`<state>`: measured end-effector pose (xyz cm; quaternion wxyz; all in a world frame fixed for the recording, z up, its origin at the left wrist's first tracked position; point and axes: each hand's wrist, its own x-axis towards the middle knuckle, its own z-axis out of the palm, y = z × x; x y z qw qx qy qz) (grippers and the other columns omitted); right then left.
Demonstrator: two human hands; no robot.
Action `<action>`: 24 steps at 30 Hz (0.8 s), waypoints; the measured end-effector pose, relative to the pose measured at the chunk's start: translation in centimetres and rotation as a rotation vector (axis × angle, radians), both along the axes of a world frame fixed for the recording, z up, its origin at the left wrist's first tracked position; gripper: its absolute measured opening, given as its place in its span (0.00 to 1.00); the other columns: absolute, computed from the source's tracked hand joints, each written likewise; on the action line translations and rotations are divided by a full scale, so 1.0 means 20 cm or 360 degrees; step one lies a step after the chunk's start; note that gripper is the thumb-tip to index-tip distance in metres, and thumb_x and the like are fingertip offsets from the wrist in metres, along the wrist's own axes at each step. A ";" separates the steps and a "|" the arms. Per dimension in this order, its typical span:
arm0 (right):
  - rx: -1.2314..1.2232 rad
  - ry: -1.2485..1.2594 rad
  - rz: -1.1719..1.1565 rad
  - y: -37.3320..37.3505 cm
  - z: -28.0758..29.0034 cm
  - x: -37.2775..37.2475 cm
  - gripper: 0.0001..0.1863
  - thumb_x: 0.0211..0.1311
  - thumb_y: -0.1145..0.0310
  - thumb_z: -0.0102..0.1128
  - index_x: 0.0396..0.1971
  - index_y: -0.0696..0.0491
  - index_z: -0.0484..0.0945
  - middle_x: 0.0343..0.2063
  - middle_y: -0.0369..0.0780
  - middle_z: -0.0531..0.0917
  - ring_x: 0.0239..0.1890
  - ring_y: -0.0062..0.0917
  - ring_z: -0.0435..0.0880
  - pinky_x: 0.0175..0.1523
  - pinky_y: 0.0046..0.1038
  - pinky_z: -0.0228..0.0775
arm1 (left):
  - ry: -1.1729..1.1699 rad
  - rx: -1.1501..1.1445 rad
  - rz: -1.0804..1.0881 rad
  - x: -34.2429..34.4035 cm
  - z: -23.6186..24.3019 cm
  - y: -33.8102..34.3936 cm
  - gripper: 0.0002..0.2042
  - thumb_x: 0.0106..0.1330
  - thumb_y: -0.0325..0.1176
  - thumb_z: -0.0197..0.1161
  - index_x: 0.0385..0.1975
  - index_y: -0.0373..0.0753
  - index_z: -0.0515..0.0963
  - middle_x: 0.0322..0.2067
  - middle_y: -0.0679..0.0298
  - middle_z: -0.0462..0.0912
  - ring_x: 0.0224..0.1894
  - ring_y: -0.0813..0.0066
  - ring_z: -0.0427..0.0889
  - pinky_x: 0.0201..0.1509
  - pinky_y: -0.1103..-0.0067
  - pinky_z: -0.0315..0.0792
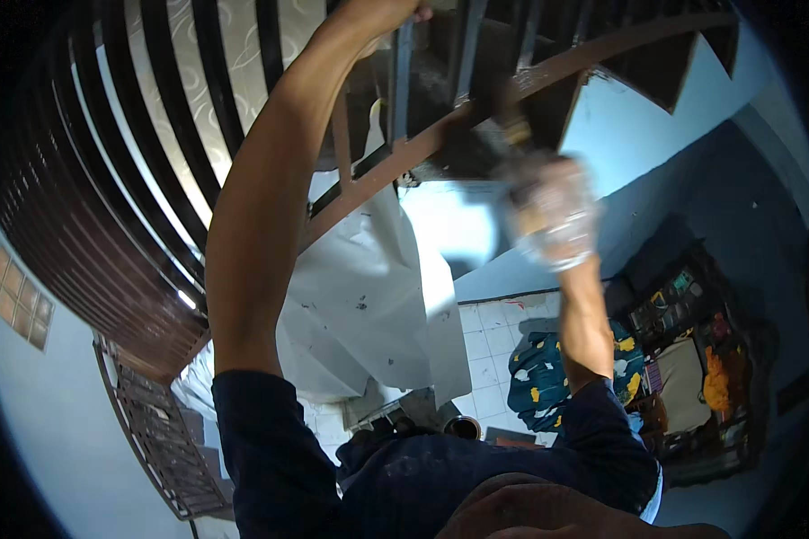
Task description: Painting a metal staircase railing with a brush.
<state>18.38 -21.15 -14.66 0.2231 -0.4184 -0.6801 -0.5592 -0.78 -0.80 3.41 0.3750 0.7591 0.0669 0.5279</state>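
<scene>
Head view: the right hand [555, 211], inside a clear plastic covering, has its fingers closed around what looks like a brush [516, 133], though blur hides how each finger sits on the handle. The brush lies just beyond those fingers, on the side away from the body. Its long axis runs from the hand upward and slightly left in the picture, roughly crosswise to the slanting brown rail [373, 184] at the foot of the posts [401, 81].

That crossing is the relation that matters: the dark, smeared tip overlaps the rail's line in the picture, and whether it touches or stops short cannot be told. The right hand is plainly the nearer one to this stretch of rail; the left hand [395, 16] is well apart, farther up and left among the posts. It is mostly cut off by the upper edge, so I cannot tell whether its fingers are apart, together or clamped on a post.

Behind the rail, dark stair steps [647, 76] form a sawtooth edge against a pale blue wall. A creased white sheet [355, 296] hangs below the rail, between the two forearms, over a tiled floor [485, 359].
</scene>
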 end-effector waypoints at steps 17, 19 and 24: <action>0.0772 0.0850 0.0400 -0.21 0.60 0.32 0.06 0.67 0.73 0.66 0.42 0.56 0.81 0.31 0.45 0.87 0.28 0.30 0.85 0.33 0.33 0.80 | -0.0035 -0.0076 0.0162 0.01 -0.01 0.05 0.18 0.73 0.49 0.62 0.37 0.39 0.70 0.22 0.70 0.65 0.20 0.77 0.72 0.26 0.77 0.67; 0.0668 0.0319 0.0117 -0.19 0.56 0.38 0.12 0.58 0.71 0.67 0.41 0.55 0.81 0.35 0.47 0.85 0.33 0.37 0.84 0.37 0.42 0.80 | -0.0067 -0.0121 0.0179 0.01 0.01 0.03 0.17 0.73 0.48 0.62 0.37 0.39 0.70 0.21 0.70 0.65 0.19 0.77 0.72 0.26 0.77 0.67; 0.0184 0.0229 0.0575 -0.10 0.26 0.09 0.14 0.53 0.72 0.77 0.38 0.52 0.81 0.35 0.39 0.86 0.32 0.32 0.82 0.40 0.36 0.75 | -0.0012 -0.0099 0.0183 0.01 -0.01 0.07 0.19 0.73 0.49 0.60 0.38 0.35 0.70 0.21 0.67 0.66 0.18 0.76 0.73 0.25 0.75 0.68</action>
